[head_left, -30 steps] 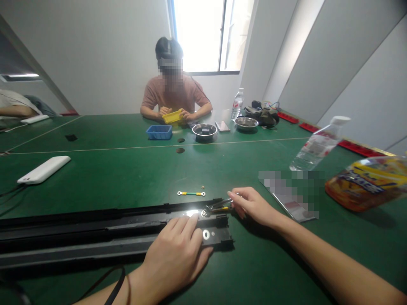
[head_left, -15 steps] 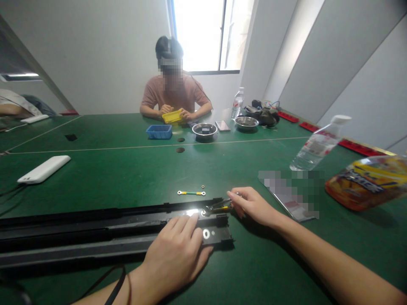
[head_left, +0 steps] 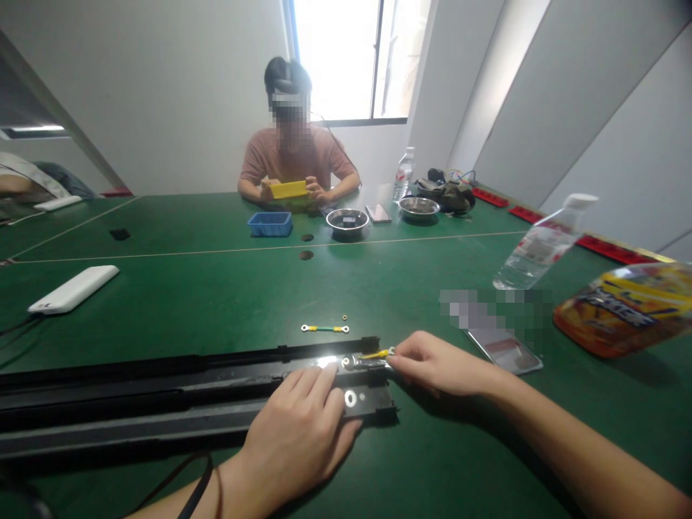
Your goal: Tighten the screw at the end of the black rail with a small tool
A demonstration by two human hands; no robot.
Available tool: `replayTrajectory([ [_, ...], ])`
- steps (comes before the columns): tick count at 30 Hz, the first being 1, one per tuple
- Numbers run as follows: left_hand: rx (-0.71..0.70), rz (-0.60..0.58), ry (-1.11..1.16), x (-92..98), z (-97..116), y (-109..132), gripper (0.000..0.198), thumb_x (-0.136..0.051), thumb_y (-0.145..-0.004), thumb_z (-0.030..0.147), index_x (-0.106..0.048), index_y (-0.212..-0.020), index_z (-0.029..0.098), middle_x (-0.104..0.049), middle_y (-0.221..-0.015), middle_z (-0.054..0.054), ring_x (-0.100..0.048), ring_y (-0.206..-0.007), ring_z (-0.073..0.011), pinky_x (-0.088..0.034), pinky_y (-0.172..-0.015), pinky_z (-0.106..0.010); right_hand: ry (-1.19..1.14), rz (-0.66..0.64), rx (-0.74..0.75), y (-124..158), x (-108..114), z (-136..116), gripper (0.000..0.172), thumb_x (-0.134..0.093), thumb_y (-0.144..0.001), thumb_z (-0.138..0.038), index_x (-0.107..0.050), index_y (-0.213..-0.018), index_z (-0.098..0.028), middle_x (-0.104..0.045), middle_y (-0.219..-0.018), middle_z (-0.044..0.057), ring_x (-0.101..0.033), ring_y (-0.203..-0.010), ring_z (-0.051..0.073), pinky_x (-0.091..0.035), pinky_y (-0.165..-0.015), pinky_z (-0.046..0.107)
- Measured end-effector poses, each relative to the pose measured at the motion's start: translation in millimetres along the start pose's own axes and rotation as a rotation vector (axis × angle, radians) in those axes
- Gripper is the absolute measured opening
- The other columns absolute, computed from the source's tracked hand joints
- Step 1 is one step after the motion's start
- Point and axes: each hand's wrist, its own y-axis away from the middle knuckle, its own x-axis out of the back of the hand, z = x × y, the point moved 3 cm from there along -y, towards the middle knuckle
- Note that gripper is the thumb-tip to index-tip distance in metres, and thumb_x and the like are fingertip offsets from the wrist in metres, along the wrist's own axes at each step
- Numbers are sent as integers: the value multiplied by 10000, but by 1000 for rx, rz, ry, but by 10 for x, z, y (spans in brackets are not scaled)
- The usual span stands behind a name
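A long black metal profile [head_left: 227, 380] with channels along it lies across the table's near left. My left hand [head_left: 297, 425] is closed over its right end, fingers on top and thumb along the near edge. My right hand [head_left: 432, 364] pinches the end of a thin silver wrench [head_left: 372, 365], whose head sits around a nut [head_left: 347, 362] on the profile. A short wire with a yellow sleeve [head_left: 378, 353] runs beside the wrench. Just beyond lie a green-yellow wire with ring terminals [head_left: 325, 329] and a small brass-coloured nut [head_left: 344, 317].
On the right are a phone [head_left: 502, 349], a water bottle [head_left: 546, 241] and an orange drink bottle [head_left: 621, 310]. A white power bank [head_left: 76, 290] lies left. Opposite, a person holds a yellow bin [head_left: 289, 189] near a blue bin [head_left: 270, 224] and metal bowls [head_left: 347, 229].
My right hand has swung the wrench toward me, from angled away to nearly in line with the profile. My left hand stays put. The person opposite has tilted the yellow bin.
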Motion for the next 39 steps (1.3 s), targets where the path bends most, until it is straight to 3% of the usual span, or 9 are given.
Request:
replayTrajectory([
  [10, -3, -4, -6, -14, -4, 15, 265, -566, -971, 417, -661, -976, 170, -670, -1239, -167, -651, -1070, -352, -561, -854, -505, -36, -10, -7, 13, 5, 14, 530, -509, -968, -584, -483, -610, -193, -450, -511, -38, -458, -409, 96, -320, -402, 215],
  [18, -6, -4, -15, -7, -3, 2, 274, -566, -972, 420, -664, -978, 165, -667, -1253, -171, -650, -1073, -348, -559, -870, -503, -74, 17, 1, 10, 41, 67, 512, -516, -973, -528, -463, -585, -198, -444, -480, -45, -467, -401, 102, -318, -412, 224],
  [24, 2, -10, -5, -10, -5, -3, 262, -565, -970, 421, -654, -947, 176, -677, -1228, -170, -650, -1073, -358, -559, -840, -502, -191, 248, 105, -28, 116, 85, 493, -540, -966, -555, -441, -627, -211, -433, -509, -62, -477, -437, 107, -345, -458, 235],
  [28, -1, -9, -7, -16, -4, 6, 257, -569, -968, 419, -649, -953, 176, -675, -1230, -171, -649, -1066, -357, -555, -838, -501, -204, 313, 191, -87, 87, 89, 525, -487, -1003, -577, -462, -634, -205, -456, -491, -53, -468, -452, 106, -344, -494, 241],
  [39, -8, 8, -2, -21, 5, 8, 253, -573, -965, 415, -649, -948, 174, -678, -1223, -167, -650, -1062, -353, -553, -837, -496, -233, 267, 154, -177, 3, 106, 527, -522, -979, -605, -454, -639, -208, -433, -501, -62, -438, -437, 101, -330, -456, 233],
])
